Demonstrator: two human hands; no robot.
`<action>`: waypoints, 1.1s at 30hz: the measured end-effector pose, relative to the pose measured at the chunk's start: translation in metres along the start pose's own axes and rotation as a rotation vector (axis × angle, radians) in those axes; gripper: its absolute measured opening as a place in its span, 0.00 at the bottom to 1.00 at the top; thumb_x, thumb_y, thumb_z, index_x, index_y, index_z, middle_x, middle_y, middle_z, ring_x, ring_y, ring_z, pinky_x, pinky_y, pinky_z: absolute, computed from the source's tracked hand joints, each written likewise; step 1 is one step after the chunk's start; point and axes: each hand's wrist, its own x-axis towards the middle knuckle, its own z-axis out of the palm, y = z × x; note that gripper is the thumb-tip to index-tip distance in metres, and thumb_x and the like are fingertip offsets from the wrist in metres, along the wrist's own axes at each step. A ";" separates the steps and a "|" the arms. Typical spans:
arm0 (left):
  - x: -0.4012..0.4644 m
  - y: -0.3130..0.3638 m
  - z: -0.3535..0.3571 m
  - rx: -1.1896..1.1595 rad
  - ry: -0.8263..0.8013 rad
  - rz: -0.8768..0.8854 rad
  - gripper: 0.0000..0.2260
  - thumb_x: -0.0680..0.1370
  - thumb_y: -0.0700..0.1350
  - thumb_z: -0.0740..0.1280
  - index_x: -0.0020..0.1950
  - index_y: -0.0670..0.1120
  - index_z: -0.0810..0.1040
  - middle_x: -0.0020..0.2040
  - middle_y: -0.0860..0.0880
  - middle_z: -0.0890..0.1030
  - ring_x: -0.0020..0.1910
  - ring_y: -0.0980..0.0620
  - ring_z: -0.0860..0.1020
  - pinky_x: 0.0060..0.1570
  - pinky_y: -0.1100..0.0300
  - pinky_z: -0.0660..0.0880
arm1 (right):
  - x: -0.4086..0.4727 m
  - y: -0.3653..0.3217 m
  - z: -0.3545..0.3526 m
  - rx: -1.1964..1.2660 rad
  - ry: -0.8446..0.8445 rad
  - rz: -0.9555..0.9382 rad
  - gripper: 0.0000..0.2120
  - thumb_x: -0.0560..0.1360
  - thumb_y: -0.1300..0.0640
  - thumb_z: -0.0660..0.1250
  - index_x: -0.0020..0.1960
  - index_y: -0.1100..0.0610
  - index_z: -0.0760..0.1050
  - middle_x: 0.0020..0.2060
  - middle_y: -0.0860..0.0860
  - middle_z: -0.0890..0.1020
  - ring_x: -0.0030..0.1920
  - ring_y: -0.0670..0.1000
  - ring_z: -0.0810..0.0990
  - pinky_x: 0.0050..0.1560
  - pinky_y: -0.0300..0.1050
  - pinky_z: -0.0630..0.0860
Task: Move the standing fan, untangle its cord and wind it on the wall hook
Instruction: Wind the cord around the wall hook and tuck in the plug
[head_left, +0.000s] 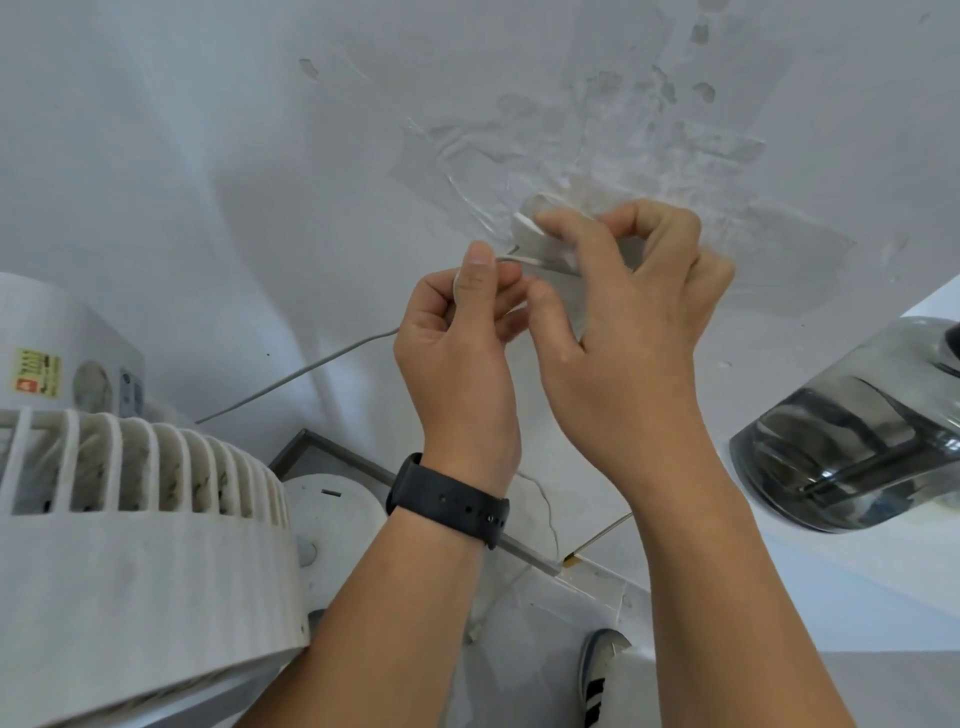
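Note:
The white standing fan (130, 519) fills the lower left, its ribbed head close to my left forearm. Its thin grey-white cord (291, 379) runs up from behind the fan to my hands at the wall. My left hand (462, 338), with a black watch on the wrist, pinches the cord between thumb and fingers. My right hand (628, 301) is raised just right of it, fingers curled around the cord at a pale wall hook (527, 228) that it mostly hides. More slack cord (545, 512) hangs below my wrists.
The white wall (260, 156) has peeled patches and tape marks around the hook. A shiny metal object (852, 436) sits on a white ledge at right. A grey baseboard strip (337, 457) and my shoe (597, 670) show below.

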 end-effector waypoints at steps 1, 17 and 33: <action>0.000 0.000 0.000 -0.006 -0.005 0.009 0.09 0.83 0.43 0.68 0.45 0.41 0.78 0.42 0.43 0.84 0.42 0.49 0.84 0.42 0.61 0.80 | 0.001 0.000 0.001 0.054 0.000 0.014 0.15 0.81 0.47 0.64 0.67 0.40 0.73 0.62 0.45 0.63 0.60 0.48 0.56 0.65 0.40 0.55; 0.000 0.009 0.003 0.117 -0.037 0.073 0.14 0.86 0.49 0.63 0.45 0.44 0.80 0.44 0.49 0.86 0.49 0.48 0.86 0.44 0.59 0.80 | 0.008 0.002 0.005 0.249 0.043 0.054 0.06 0.83 0.49 0.64 0.56 0.42 0.79 0.55 0.43 0.64 0.56 0.45 0.58 0.62 0.34 0.61; -0.006 0.004 -0.001 0.590 -0.321 0.570 0.10 0.84 0.42 0.62 0.55 0.47 0.83 0.58 0.53 0.82 0.63 0.48 0.77 0.65 0.47 0.72 | 0.000 0.018 -0.036 0.425 -0.094 -0.038 0.05 0.81 0.46 0.68 0.51 0.39 0.82 0.61 0.37 0.78 0.67 0.45 0.70 0.65 0.51 0.73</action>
